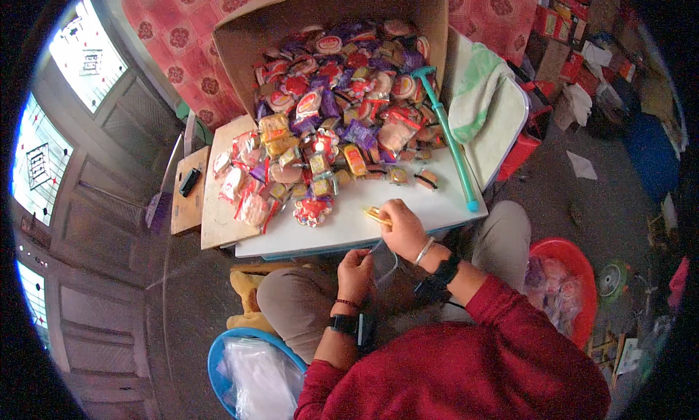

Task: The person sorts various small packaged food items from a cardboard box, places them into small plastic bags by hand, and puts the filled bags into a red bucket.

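Just past the front edge of the white tabletop (364, 228), my right hand (405, 229) pinches a small yellow-wrapped piece (376, 215). Nearer to me, my left hand (355, 274) is closed at the end of a thin, pale, clear strip (389, 273), perhaps the edge of a plastic bag. That strip curves down between the two hands. Beyond them a heap of small wrapped snacks (320, 165) in red, purple and yellow spills out of a cardboard box (238, 50) lying on its side. A single brown wrapped snack (427, 178) lies apart at the heap's right.
A green-handled tool (453, 139) leans along the table's right side, beside a green-and-white towel (478, 96). A blue basin (218, 367) with clear bags stands at lower left. To the right sits a red basin (587, 292) holding wrapped things. A black object (190, 182) lies at left.
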